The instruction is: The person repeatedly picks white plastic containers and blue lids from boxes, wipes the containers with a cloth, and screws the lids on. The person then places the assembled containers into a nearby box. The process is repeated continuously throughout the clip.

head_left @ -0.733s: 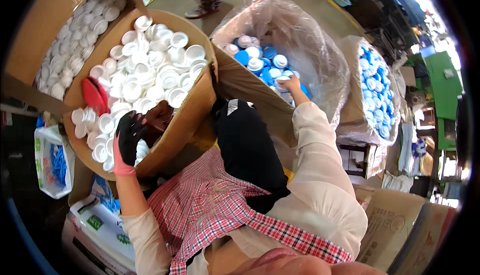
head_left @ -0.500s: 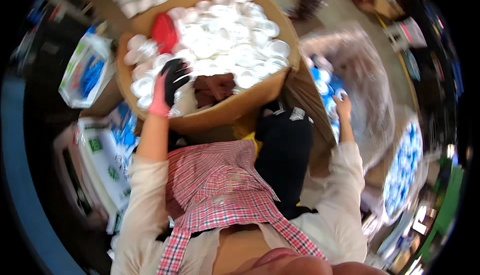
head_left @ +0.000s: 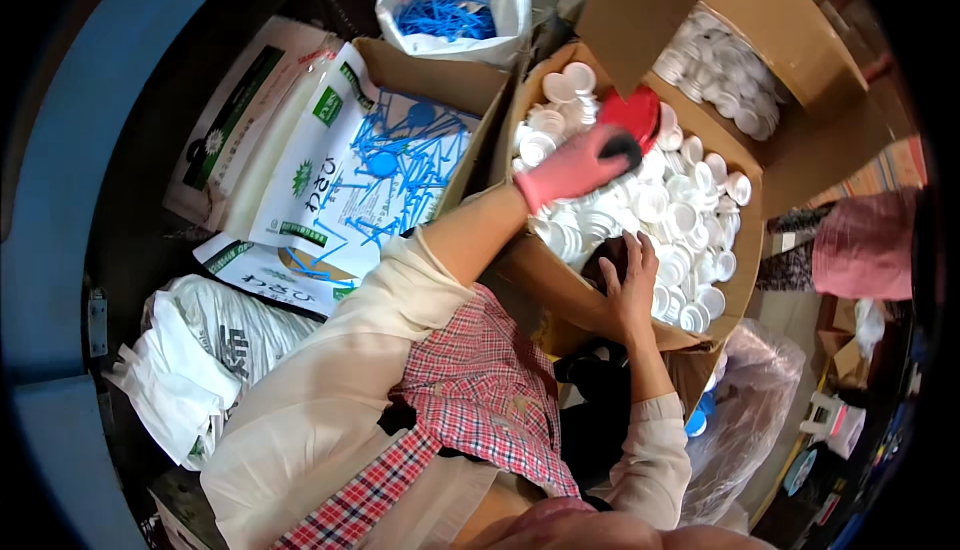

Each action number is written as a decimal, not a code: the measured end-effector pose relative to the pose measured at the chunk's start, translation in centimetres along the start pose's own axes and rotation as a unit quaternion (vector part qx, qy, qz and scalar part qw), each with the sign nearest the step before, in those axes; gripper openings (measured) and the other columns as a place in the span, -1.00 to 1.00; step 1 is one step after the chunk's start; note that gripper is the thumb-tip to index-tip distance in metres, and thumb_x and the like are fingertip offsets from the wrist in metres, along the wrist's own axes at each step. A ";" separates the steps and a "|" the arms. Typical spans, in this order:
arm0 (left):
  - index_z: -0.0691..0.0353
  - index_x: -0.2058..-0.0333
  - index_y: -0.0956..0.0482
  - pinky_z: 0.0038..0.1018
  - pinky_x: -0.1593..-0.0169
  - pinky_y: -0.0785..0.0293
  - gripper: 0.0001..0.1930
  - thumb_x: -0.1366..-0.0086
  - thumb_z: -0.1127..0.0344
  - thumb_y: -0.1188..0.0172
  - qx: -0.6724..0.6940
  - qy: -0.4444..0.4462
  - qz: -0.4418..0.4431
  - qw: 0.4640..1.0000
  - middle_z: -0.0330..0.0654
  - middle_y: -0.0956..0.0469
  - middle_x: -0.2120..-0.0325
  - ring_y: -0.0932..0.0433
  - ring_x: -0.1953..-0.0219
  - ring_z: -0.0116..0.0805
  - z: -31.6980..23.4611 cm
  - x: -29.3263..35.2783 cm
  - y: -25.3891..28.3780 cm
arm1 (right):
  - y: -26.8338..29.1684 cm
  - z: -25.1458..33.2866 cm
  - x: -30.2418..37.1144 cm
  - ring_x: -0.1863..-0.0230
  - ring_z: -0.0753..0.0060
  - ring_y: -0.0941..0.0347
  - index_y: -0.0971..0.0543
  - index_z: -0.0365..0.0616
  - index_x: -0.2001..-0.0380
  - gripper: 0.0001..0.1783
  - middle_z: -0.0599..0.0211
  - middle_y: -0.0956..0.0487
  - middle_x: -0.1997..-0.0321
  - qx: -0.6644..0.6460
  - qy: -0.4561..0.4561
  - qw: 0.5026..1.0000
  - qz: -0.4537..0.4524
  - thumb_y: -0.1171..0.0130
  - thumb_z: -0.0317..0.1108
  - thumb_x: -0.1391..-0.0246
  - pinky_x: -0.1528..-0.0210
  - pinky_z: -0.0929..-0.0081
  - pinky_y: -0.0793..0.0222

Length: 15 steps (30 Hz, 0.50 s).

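My left hand [head_left: 575, 166], in a pink glove with a dark gripping side, reaches over a cardboard box [head_left: 545, 285] of white round plastic caps [head_left: 680, 218]. It is smeared by motion, so its fingers do not show clearly. Just beyond it a red dish-like thing [head_left: 637, 110] lies on the caps; whether the glove touches it I cannot tell. My bare right hand [head_left: 630, 285] is at the near side of the same box, fingers apart, beside a dark brown hollow [head_left: 600, 262] among the caps. Nothing shows in its fingers.
On the left, a box [head_left: 440, 65] lined with printed plastic holds blue long-stemmed pieces [head_left: 400, 175]. Behind it stands a white sack [head_left: 510, 10] with more. Another carton of white caps [head_left: 720, 75] is at the far right. A person in pink [head_left: 865, 245] stands farther right.
My view has swung left. My right hand has left the plastic-lined container of blue and white pieces and come to the cap box. My left hand has moved toward the red thing.
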State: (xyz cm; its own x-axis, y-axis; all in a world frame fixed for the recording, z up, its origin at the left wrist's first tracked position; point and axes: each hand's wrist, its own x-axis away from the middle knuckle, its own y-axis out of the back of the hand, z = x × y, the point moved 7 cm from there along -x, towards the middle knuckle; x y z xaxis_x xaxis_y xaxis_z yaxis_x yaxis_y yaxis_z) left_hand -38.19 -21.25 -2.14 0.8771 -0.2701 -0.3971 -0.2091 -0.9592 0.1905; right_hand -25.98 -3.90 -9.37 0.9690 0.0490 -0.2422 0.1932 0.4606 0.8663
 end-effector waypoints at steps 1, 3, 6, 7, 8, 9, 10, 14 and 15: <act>0.29 0.13 -0.55 -0.32 0.08 -0.44 -0.63 -0.18 0.15 -0.18 -0.015 0.010 -0.026 0.999 0.06 -0.59 0.25 -0.57 0.17 -0.06 -0.1 -0.9 3.9 | -1.1 -1.0 0.2 -0.18 -0.10 -0.22 -0.39 -0.12 -0.08 -0.43 -0.05 -0.30 -0.18 0.006 -0.011 1.000 0.005 -0.26 -0.25 0.02 -0.18 0.11 -0.15; 0.30 0.14 -0.56 -0.32 0.09 -0.45 -0.66 -0.20 0.18 -0.17 -0.002 0.031 -0.098 0.995 0.05 -0.60 0.26 -0.58 0.18 -0.06 3.7 -2.1 12.6 | -2.9 -2.6 0.8 -0.16 -0.09 -0.24 -0.41 -0.10 -0.06 -0.44 -0.01 -0.34 -0.15 0.017 -0.036 0.999 0.016 -0.27 -0.22 0.03 -0.16 0.10 -0.15; 0.29 0.12 -0.54 -0.29 0.03 -0.42 -0.62 -0.18 0.14 -0.19 -0.163 0.115 -0.205 0.958 0.03 -0.58 0.18 -0.54 0.09 -0.01 17.0 1.0 24.2 | -3.0 -1.1 0.1 -0.14 -0.01 -0.27 -0.47 -0.09 0.03 -0.54 0.10 -0.40 -0.10 0.010 -0.035 0.999 0.000 -0.25 -0.23 0.02 -0.15 0.13 -0.12; 0.26 0.07 -0.51 -0.28 -0.04 -0.38 -0.56 -0.15 0.10 -0.21 -0.200 0.177 -0.190 0.945 0.06 -0.54 0.11 -0.48 0.01 0.02 21.2 3.1 26.2 | -3.2 -0.9 0.1 -0.14 0.01 -0.28 -0.48 -0.09 0.04 -0.56 0.11 -0.40 -0.10 0.023 -0.030 0.999 0.011 -0.25 -0.24 0.02 -0.15 0.15 -0.11; 0.27 -0.02 -0.44 -0.28 -0.13 -0.31 -0.46 -0.14 0.06 -0.20 -0.264 0.287 -0.135 0.911 0.09 -0.47 0.00 -0.40 -0.09 0.03 25.4 5.4 27.1 | -3.2 -0.8 0.2 -0.13 0.01 -0.28 -0.48 -0.10 0.04 -0.57 0.12 -0.40 -0.09 0.027 -0.032 0.999 0.011 -0.25 -0.25 0.02 -0.16 0.15 -0.10; 0.30 -0.13 -0.32 -0.27 -0.21 -0.23 -0.31 -0.12 -0.03 -0.20 -0.348 0.352 -0.123 0.860 0.11 -0.36 -0.11 -0.31 -0.18 0.02 33.2 11.2 31.3 | -3.4 0.0 -0.4 -0.12 0.02 -0.28 -0.48 -0.10 0.05 -0.57 0.12 -0.41 -0.08 0.014 -0.009 1.000 0.022 -0.25 -0.26 0.02 -0.16 0.16 -0.10; 0.30 -0.21 -0.19 -0.27 -0.26 -0.18 -0.19 -0.11 -0.09 -0.20 -0.349 0.416 -0.037 0.839 0.11 -0.27 -0.18 -0.26 -0.22 0.02 37.0 13.4 30.9 | -3.4 -0.2 -0.3 -0.12 0.02 -0.28 -0.48 -0.11 0.06 -0.58 0.12 -0.41 -0.08 0.016 -0.021 0.999 0.028 -0.24 -0.27 0.01 -0.16 0.16 -0.09; 0.20 -0.30 -0.02 -0.20 -0.28 -0.14 -0.05 -0.07 -0.18 -0.23 -0.440 0.546 0.026 0.712 0.10 -0.13 -0.26 -0.12 -0.29 0.04 43.1 19.1 31.3 | -3.3 0.0 -0.4 -0.10 0.00 -0.29 -0.50 -0.19 0.11 -0.65 0.05 -0.42 -0.07 0.023 -0.045 0.998 0.037 -0.21 -0.34 -0.01 -0.17 0.18 -0.11; 0.17 -0.32 0.00 -0.16 -0.28 -0.14 -0.02 -0.06 -0.19 -0.24 -0.473 0.549 0.038 0.688 0.10 -0.09 -0.27 -0.10 -0.30 0.05 44.0 19.2 31.0 | -3.3 0.2 -0.4 -0.09 -0.01 -0.30 -0.51 -0.20 0.12 -0.67 0.03 -0.42 -0.07 0.024 -0.048 0.998 0.037 -0.20 -0.36 -0.01 -0.17 0.19 -0.13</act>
State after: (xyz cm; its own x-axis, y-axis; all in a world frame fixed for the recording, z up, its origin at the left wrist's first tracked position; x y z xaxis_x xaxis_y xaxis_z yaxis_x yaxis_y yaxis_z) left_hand -46.86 -59.92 -43.40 0.7862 0.4076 0.4645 -0.3526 -0.3214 0.8788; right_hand -26.98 -5.60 -12.02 0.9909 -0.0051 -0.1346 0.1245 0.4157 0.9009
